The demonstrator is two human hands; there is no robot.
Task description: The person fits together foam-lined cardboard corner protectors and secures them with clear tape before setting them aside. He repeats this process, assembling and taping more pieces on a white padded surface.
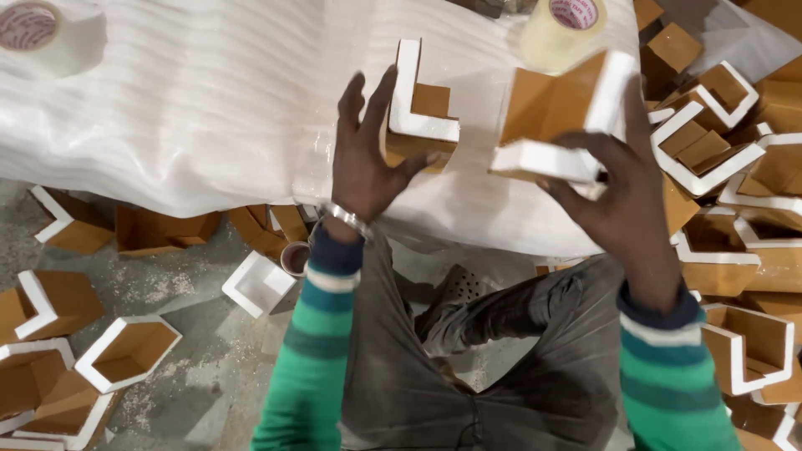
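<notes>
My right hand point(625, 188) grips an L-shaped corner guard point(558, 113) of brown cardboard with white foam edges, held up over the white foam sheet point(192, 100). My left hand point(368, 154) is spread, fingers apart, with its thumb against a second corner guard point(420, 113) that lies on the sheet. Green striped sleeves cover both forearms. My grey trousers show below.
Rolls of clear tape point(558, 29) sit on the sheet at top right and at top left point(38, 33). A heap of corner guards point(735, 167) fills the right side. More corner guards point(125, 351) lie on the dusty concrete floor at left. A small cup point(294, 257) stands under the sheet's edge.
</notes>
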